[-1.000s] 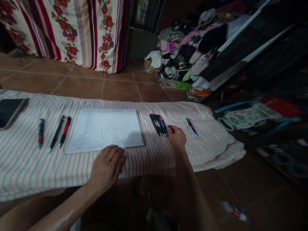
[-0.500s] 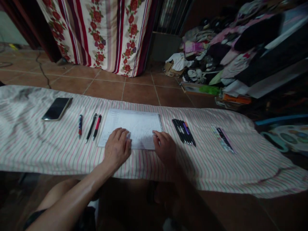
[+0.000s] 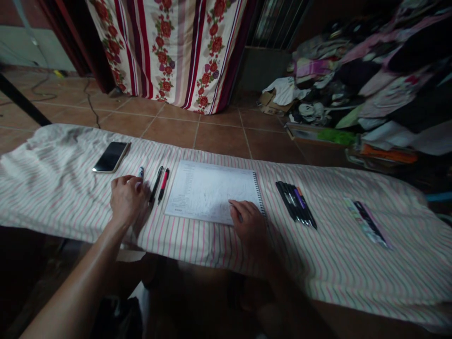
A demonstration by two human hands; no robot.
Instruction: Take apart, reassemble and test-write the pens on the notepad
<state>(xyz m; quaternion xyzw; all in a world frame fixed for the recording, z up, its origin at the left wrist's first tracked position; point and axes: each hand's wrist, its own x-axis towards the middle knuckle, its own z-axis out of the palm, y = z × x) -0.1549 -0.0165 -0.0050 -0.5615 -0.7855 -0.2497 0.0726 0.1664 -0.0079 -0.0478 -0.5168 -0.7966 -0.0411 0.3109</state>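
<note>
My left hand (image 3: 127,197) is closed around the lower part of a pen with a patterned barrel, left of the notebook. Only the pen's upper end (image 3: 141,172) shows above my fingers. Just to the right lie a black pen (image 3: 156,184) and a red-and-black pen (image 3: 163,184). My right hand (image 3: 250,221) rests on the lower right part of a spiral notebook (image 3: 206,188), its fingers curled together. Whatever they hold, if anything, is hidden. The notebook lies flat, its wire binding on the right, with faint print along its left side.
A striped cloth (image 3: 197,240) covers the long table. Toward the left lies a phone (image 3: 111,157). Several dark pens (image 3: 295,202) lie in a row right of the notebook, with a flat slim packet (image 3: 369,221) farther right. Heaped clothes (image 3: 356,80) stand beyond.
My left hand has left the notebook and moved left onto the patterned pen. My right hand stays at the notebook's lower right. The view has turned left, so the table things appear farther right.
</note>
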